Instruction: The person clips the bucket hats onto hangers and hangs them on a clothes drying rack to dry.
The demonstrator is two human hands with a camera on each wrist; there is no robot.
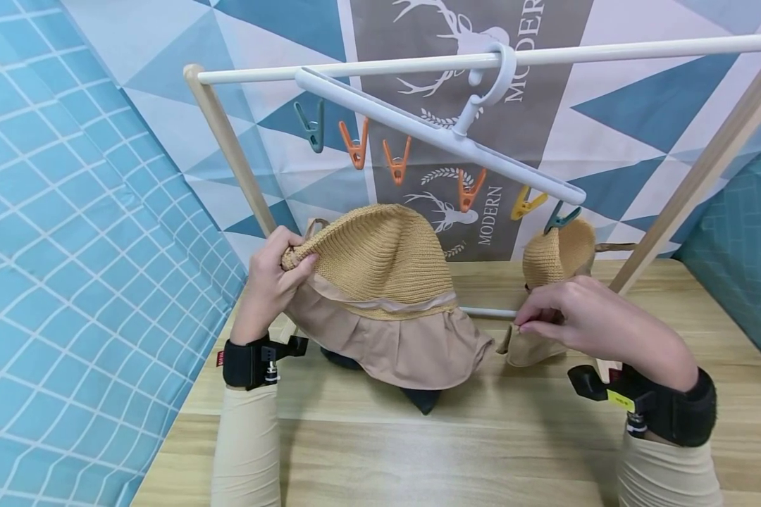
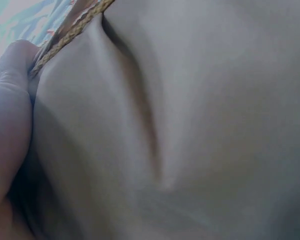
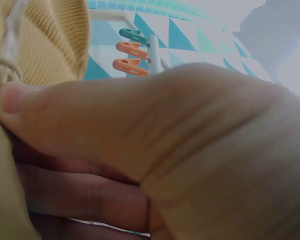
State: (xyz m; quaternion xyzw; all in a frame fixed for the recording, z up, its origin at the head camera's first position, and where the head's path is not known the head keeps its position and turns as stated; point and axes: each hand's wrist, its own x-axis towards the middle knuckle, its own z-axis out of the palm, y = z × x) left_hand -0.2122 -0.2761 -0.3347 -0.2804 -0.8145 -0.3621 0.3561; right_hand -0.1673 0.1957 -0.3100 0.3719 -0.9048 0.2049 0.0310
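Straw hat (image 1: 387,260), edge (image 1: 336,231) gripped, hanger (image 1: 440,135) above (apart)

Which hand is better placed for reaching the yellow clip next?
Probably the right hand: it appears nearer the yellow clip, though pinching beige fabric. The left hand grips the straw hat, farther away.

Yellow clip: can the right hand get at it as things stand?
Probably not straight away: the right hand is pinching tan fabric; once free, the way up to the yellow clip looks open.
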